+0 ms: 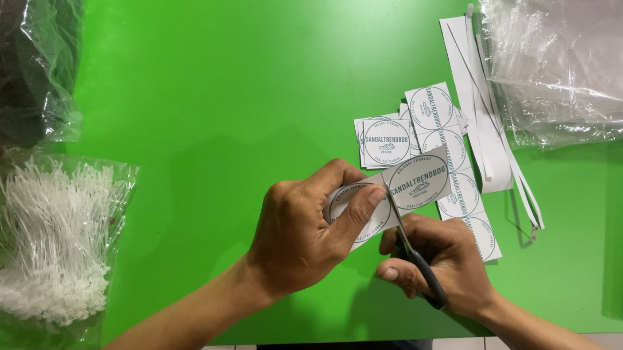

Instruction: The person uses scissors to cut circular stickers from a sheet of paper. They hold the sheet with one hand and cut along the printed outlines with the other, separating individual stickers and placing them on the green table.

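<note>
My left hand (301, 230) has a closed grip on the label strip (400, 191) at frame centre, its long axis rising rightward; my right hand (434, 261) grips scissors (411, 245), blades pointing up, handles hidden, above the green worktop (233, 93)

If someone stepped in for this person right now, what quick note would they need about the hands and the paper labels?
Left hand: pinches a white strip of round-printed labels above the green table.
Right hand: works the scissors, blades in the strip between two labels.
Done: cut single labels lie in a small pile beyond the hands; trimmed paper offcuts lie to the right.
Left: this cut is unfinished; an uncut strip waits under the held one.
</note>
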